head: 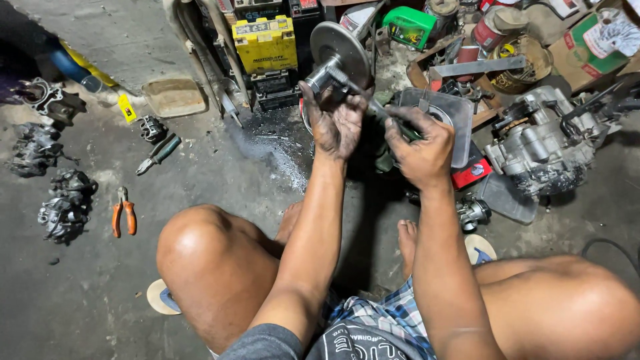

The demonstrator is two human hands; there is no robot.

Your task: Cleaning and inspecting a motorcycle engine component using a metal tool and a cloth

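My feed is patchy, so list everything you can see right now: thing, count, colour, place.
metal disc part: one, grey, held up at centre
hand tool: one, dark, against the disc part
yellow battery: one, yellow, top centre
pliers: one, orange-handled, floor left
cutters: one, dark-handled, floor left of centre
engine parts: several, grey, far left
engine block: one, silver, right
plastic tub: one, clear grey, behind the hands
green container: one, top
left hand: grip on the disc part
right hand: grip on the hand tool
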